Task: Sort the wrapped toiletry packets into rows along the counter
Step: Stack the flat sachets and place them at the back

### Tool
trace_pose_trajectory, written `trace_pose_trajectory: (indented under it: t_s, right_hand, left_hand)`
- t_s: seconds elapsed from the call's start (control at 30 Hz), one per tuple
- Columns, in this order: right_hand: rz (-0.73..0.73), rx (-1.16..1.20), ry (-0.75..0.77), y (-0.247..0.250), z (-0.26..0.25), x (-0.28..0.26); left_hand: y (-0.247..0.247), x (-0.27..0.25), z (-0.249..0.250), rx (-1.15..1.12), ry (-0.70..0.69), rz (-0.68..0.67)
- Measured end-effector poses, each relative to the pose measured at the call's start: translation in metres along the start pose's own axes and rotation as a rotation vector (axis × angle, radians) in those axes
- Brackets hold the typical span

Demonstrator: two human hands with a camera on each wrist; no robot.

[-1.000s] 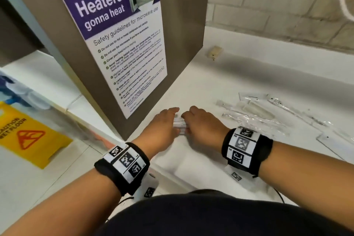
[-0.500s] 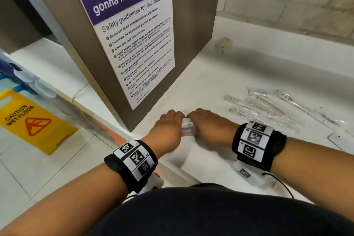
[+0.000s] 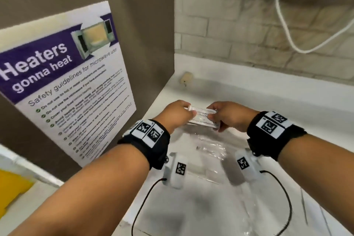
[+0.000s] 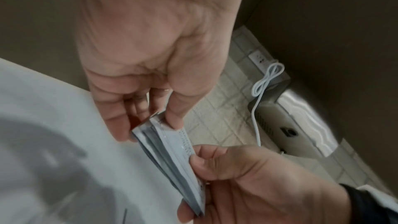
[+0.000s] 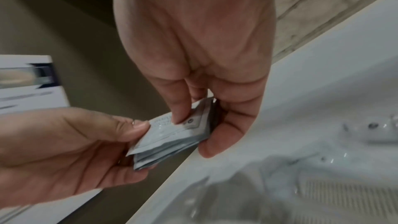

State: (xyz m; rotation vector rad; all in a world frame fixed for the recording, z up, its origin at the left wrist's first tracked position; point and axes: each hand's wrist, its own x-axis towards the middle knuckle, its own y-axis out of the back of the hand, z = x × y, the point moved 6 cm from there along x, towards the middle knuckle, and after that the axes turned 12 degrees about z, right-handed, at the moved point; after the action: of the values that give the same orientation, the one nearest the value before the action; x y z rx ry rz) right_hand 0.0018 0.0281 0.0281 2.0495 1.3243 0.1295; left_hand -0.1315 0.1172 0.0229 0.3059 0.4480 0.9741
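Now lifted off counter [image 3: 239, 207] vs earlier: sachet stack [image 3: 203, 119] pinched at both ends, left hand [image 3: 176, 115] and right hand [image 3: 231, 119] gripping; best to thumb off one sachet, keeping rest squared.

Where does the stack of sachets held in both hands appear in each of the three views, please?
Head: stack of sachets at centre, between left hand and right hand.
Left wrist: lower centre, edge-on.
Right wrist: centre, printed face up.
Shared landmark: white counter.
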Motion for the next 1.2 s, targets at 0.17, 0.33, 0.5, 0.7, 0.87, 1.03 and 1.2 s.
trace_pose_trajectory:
  t_s: [0.17, 0.33, 0.5, 0.7, 0.87, 1.03, 1.2]
  right_hand:
    - [0.113, 0.045, -0.108, 0.049, 0.013, 0.056]
    - [0.119, 0.142, -0.322, 0.06, 0.041, 0.113]
    - [0.079, 0.054, -0.44, 0.047, 0.058, 0.143]
    - [-0.034, -0.391, -0.257, 0.044, 0.046, 0.148]
    - [0.056, -0.539, -0.135, 0.057, 0.046, 0.152]
    - [0.012, -0.826, 0.093, 0.037, 0.054, 0.143]
    - [0.063, -0.816, 0.154, 0.038, 0.05, 0.15]
  left_hand:
    - [-0.043, 0.081, 0.039, 0.108, -0.045, -0.024]
    - [-0.076, 0.151, 0.045, 0.341, -0.06, -0.087]
    - [-0.092, 0.182, 0.026, 0.465, -0.043, -0.147]
    - [-0.102, 0.186, 0.022, 0.579, -0.081, -0.198]
    - [-0.092, 0.18, 0.041, 0.827, -0.303, -0.16]
    - [-0.109, 0.171, 0.039, 1.109, -0.595, -0.303]
    - [-0.115, 0.17, 0.046, 1.073, -0.677, -0.306]
